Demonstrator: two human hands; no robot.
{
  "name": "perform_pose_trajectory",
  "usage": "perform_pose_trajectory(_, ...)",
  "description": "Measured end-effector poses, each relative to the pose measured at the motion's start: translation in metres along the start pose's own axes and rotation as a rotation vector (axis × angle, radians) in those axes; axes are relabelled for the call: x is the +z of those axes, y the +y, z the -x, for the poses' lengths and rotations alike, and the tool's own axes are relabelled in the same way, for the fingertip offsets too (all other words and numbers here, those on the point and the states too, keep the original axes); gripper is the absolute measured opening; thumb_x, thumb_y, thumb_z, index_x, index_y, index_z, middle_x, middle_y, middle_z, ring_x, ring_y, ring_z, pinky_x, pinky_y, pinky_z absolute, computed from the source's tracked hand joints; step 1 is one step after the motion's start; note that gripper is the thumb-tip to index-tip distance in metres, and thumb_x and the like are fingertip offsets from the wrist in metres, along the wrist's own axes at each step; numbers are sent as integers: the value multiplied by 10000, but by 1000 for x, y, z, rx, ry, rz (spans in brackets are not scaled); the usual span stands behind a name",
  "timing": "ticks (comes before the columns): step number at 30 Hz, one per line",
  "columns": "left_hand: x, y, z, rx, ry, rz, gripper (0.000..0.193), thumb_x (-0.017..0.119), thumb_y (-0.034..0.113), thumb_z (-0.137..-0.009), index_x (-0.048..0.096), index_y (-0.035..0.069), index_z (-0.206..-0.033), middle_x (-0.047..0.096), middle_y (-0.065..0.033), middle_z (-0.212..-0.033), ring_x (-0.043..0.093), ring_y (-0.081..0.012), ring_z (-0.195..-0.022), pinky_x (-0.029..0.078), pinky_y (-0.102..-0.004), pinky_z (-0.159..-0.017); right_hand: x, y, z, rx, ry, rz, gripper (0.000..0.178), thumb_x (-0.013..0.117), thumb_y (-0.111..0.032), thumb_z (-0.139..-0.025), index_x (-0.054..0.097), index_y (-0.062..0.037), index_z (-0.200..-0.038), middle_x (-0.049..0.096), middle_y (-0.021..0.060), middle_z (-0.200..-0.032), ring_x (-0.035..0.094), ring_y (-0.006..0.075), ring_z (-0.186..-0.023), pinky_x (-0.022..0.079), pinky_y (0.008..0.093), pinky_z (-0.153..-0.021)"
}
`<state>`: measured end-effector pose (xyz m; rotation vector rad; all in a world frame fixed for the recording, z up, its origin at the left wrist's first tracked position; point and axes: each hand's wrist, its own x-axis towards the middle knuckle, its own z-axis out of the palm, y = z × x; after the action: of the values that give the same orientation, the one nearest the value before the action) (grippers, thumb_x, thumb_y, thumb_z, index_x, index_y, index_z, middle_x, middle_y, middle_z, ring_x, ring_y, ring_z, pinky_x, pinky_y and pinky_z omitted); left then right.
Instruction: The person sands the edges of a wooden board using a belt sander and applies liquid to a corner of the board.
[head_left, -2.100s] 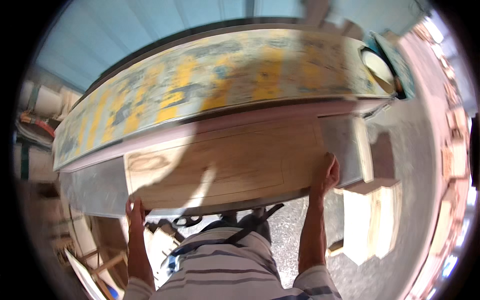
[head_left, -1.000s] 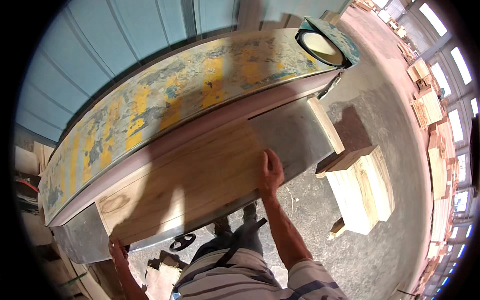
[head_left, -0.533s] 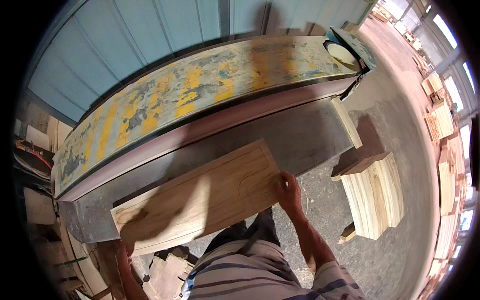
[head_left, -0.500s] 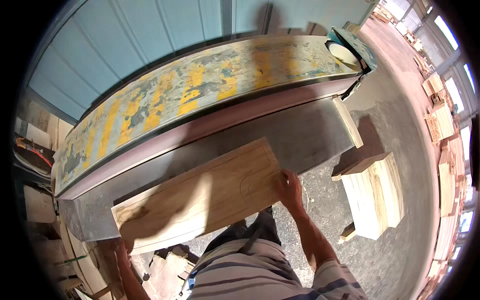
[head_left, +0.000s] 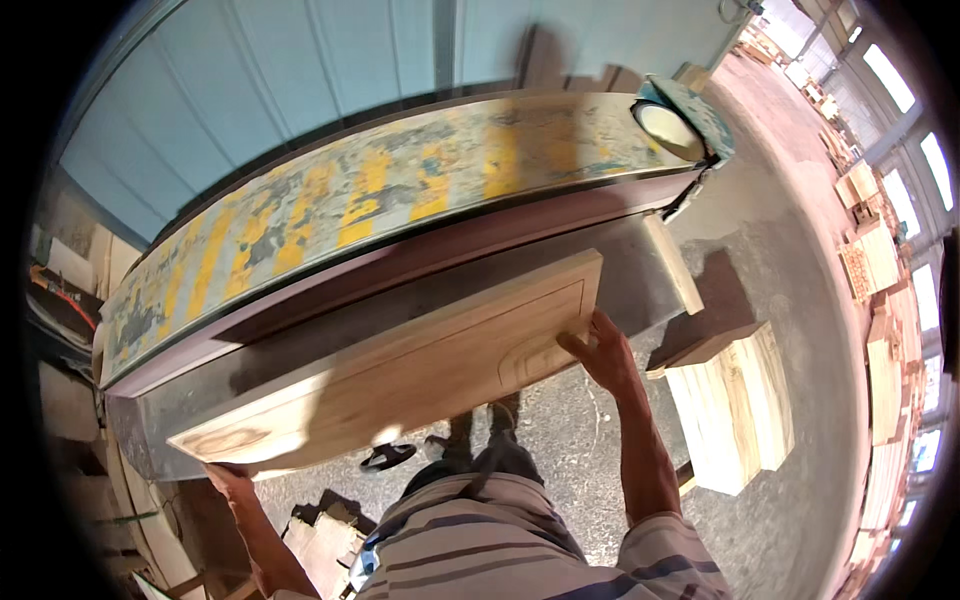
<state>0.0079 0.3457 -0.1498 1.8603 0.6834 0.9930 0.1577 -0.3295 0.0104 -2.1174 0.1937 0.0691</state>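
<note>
Between my hands I hold a long wooden board (head_left: 430, 370) with a grooved outline and a curved figure near its right end. It is tilted over a grey metal machine table (head_left: 640, 285), its broad face turned toward me. My right hand (head_left: 605, 358) grips the right end, thumb on the face and the other fingers behind the edge. At the lower left corner my left hand (head_left: 232, 482) holds the board from beneath, its fingers partly hidden. Behind the table runs a pinkish upright belt or fence (head_left: 480, 225).
A worn yellow-and-grey striped machine cover (head_left: 330, 205) spans the back, before a light blue wall (head_left: 380, 50). Stacked boards (head_left: 725, 415) stand on the floor at right. Wood pieces (head_left: 325, 540) lie near my feet, beside a dark handwheel (head_left: 388, 457). Timber piles (head_left: 885, 370) line the far right.
The board has tipped up onto its edge and shifted left at its left end, its right end rising. My left hand moved up under the corner; my right hand moved slightly up and right.
</note>
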Motion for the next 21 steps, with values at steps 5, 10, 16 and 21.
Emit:
perform_pose_trajectory(5, 36, -36, -30, -446, -6, 581, 386, 499, 413, -869, 556, 88, -1070, 609, -39, -888, 506, -127, -606, 390, -241, -504, -3, 45, -43, -142, 95, -213, 467, 674, -184, -786, 501, -27, -1190, 616, 146, -1101, 552, 232, -1096, 426, 356, -900)
perform_pose_trajectory(10, 78, -24, -21, -496, -75, 720, 305, 497, 422, -868, 591, 133, -896, 561, 18, -728, 378, -93, -474, 304, -248, -440, -11, 75, -48, -104, 77, -327, 499, 674, -174, -786, 474, -20, -1216, 583, 138, -1164, 520, 222, -1137, 414, 353, -920)
perform_pose_trajectory(16, 130, 97, 10, -666, 252, 756, 280, 501, 416, -867, 589, 168, -770, 505, 48, -597, 370, -98, -498, 281, -263, -491, -20, 94, -49, -111, 71, -371, 571, 679, -197, -787, 430, -8, -1264, 544, 131, -1212, 478, 224, -1176, 370, 359, -972)
perform_pose_trajectory(21, 85, -2, -8, -618, 122, 676, 274, 515, 424, -874, 585, 163, -916, 550, 37, -701, 433, -92, -557, 341, -258, -518, -28, 42, -39, -209, 114, -538, 582, 636, -296, -822, 426, -13, -1285, 485, 152, -1274, 398, 251, -1243, 306, 377, -1022)
